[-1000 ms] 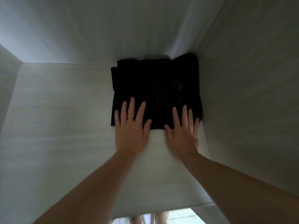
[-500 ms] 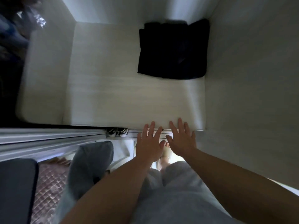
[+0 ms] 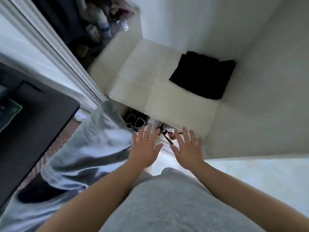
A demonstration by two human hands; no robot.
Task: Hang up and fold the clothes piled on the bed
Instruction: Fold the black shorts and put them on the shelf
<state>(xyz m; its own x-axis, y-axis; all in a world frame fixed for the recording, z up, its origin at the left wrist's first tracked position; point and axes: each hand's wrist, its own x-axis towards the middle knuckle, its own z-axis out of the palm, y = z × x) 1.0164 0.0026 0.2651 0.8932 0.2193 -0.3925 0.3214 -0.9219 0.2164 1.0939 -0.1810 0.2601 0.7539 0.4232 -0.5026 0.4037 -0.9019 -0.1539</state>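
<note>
The folded black garment (image 3: 203, 75) lies flat on the white shelf (image 3: 150, 92), in its far right corner by the wardrobe's side wall. The left hand (image 3: 144, 148) and right hand (image 3: 188, 148) hover palm down, side by side, in front of the shelf's near edge and well apart from the garment; each grip is slack, fingers straight and spread, holding nothing. Below the shelf's edge sits a pair of black-and-white shoes (image 3: 136, 121), just beside the person's grey trouser leg (image 3: 93, 144).

Both hands, left hand (image 3: 145, 149) and right hand (image 3: 188, 148), are pulling back off the folded black garment (image 3: 203, 75), now hovering empty before the shelf (image 3: 160, 97).
</note>
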